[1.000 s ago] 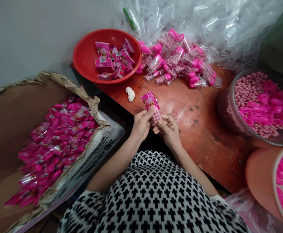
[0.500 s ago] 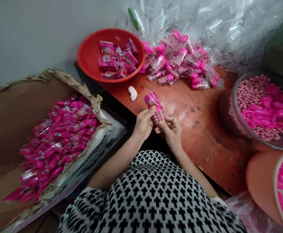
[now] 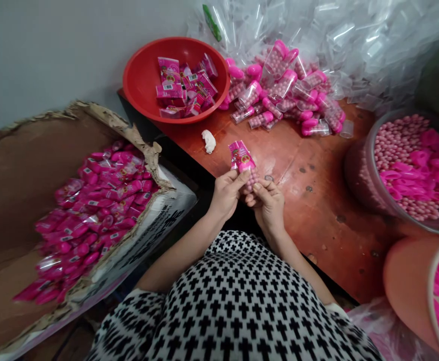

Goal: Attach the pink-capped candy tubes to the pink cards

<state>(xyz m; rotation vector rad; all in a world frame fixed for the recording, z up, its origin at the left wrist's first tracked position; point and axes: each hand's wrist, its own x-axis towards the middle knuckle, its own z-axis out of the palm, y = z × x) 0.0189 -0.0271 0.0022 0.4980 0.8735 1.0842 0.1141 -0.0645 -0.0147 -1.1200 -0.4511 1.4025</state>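
In front of my body, over the table edge, both hands hold a clear tube (image 3: 252, 181) of small pink balls. A printed pink plastic sleeve (image 3: 241, 155) covers its far part and sticks out beyond it. My left hand (image 3: 225, 195) pinches the sleeve where it meets the tube, thumb on top. My right hand (image 3: 271, 204) grips the tube's near end between thumb and fingers. That end is mostly hidden by the fingers. A crumpled white lump (image 3: 208, 142) lies on the table beyond my left hand.
A red bowl (image 3: 138, 82) holds printed pink sleeves. Behind are filled tubes (image 3: 285, 85) and clear empty tubes (image 3: 339, 40). At left, a torn cardboard box (image 3: 159, 210) contains wrapped tubes. On the right stand a tub (image 3: 358, 170) of pink balls and caps and a peach bucket (image 3: 403, 281).
The sleeve sits further down over the tube, so fewer balls show. My left thumb has shifted slightly nearer the right hand. The whole view has moved a little.
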